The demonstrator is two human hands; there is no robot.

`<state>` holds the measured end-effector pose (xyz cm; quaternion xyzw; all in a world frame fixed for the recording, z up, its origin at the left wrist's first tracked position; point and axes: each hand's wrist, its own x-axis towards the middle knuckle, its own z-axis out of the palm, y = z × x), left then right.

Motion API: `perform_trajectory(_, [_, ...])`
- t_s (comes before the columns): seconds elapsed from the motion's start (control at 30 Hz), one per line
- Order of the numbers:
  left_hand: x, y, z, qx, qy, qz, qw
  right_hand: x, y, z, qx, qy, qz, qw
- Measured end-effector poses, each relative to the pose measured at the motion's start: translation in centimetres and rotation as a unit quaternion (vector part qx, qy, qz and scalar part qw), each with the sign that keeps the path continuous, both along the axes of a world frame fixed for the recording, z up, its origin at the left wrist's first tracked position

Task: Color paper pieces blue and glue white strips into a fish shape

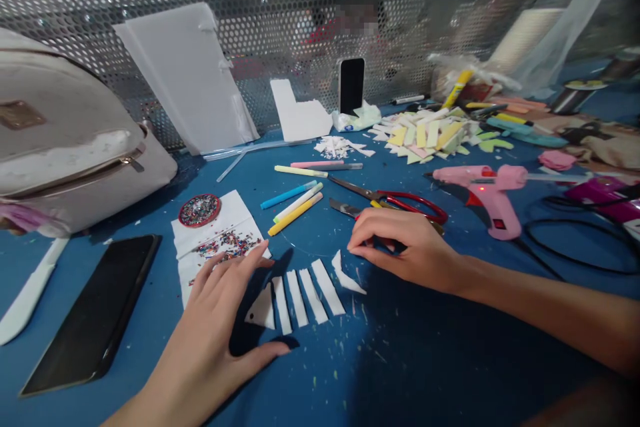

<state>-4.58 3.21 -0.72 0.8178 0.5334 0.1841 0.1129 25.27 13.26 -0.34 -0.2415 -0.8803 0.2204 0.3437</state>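
My left hand [215,320] is open, thumb and fingers spread at the left end of a row of cut white pieces. The row has a rounded head-like piece [263,307] with a dark dot, several narrow strips [313,295] laid apart, and a tail-like piece [346,274]. My right hand [400,244] is pinched shut just above the tail-like piece. A thin, pale strand [313,250] curves over the table to its fingertips. Red-handled scissors [415,204] and a second metal-jawed tool [344,207] lie behind that hand, partly hidden by it.
Felt-tip pens [295,214] lie mid-table. Left are a white paper [240,207] with beads, a red-rimmed dish [200,210], a phone [93,314], a knife [30,294] and a backpack [75,147]. Right are a pink glue gun [500,197] with cable and paper scraps [425,134].
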Motion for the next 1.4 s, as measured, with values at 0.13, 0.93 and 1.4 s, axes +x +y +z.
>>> perform_trajectory(0.13, [1.9,0.4,0.2,0.012,0.021,-0.017,1.0,-0.1,-0.1,0.1,-0.002,0.006,-0.009,1.0])
perform_trajectory(0.93, [5.6,1.8,0.7,0.007,0.029,-0.05,0.998,0.0,-0.4,0.3,-0.004,0.005,-0.01,1.0])
perform_trajectory(1.4, [8.5,2.8,1.5,0.015,0.036,-0.072,0.997,0.0,-0.5,0.3,0.011,0.016,0.014,1.0])
